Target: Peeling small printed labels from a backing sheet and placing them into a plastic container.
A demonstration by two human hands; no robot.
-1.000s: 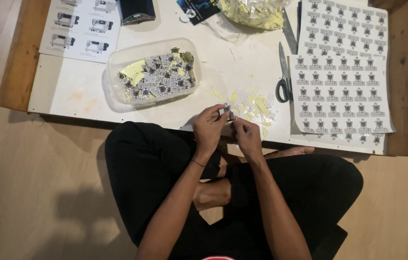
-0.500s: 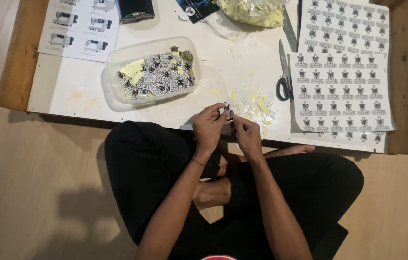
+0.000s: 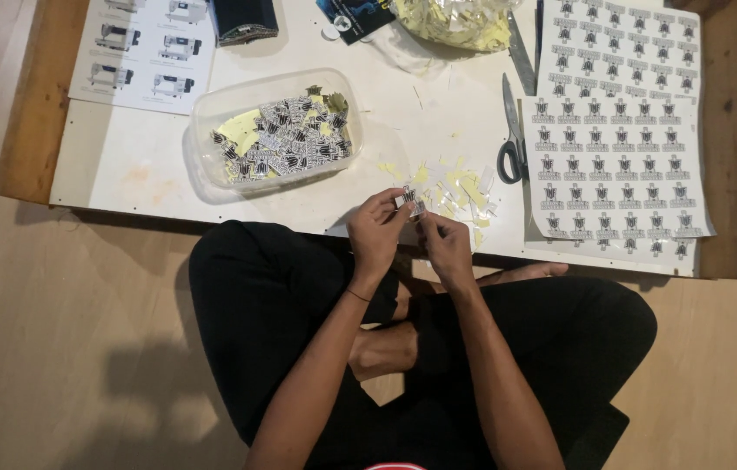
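Upper left of frame: white printed sheet point(image 3: 142, 54) with rows of small grey machine pictures, lying flat on the low white table point(image 3: 125, 170).

Centre left: clear plastic tub point(image 3: 274, 129), rounded corners, holding a heap of small black-and-white cut stickers over yellowish backing scraps.

Centre: left hand point(image 3: 375, 237) and right hand point(image 3: 447, 250) meet at the near table edge. Both pinch one small black-and-white sticker point(image 3: 408, 201) between thumb and fingertips; grip narrow, closed on the piece. Step in hand, as judged: separating or peeling a single cut sticker. Next move likely calls for a fine fingertip pull, keeping the piece unbent.

Just right of the hands: pale yellow and white paper scraps point(image 3: 455, 187) scattered on the table.

Right of centre: grey-handled scissors point(image 3: 511, 139), lying closed.

Right: uncut sticker sheets point(image 3: 616, 165), white, gridded with black emblems, overlapping.

Top centre: crumpled yellow backing point(image 3: 455, 22), dark packets beside it.
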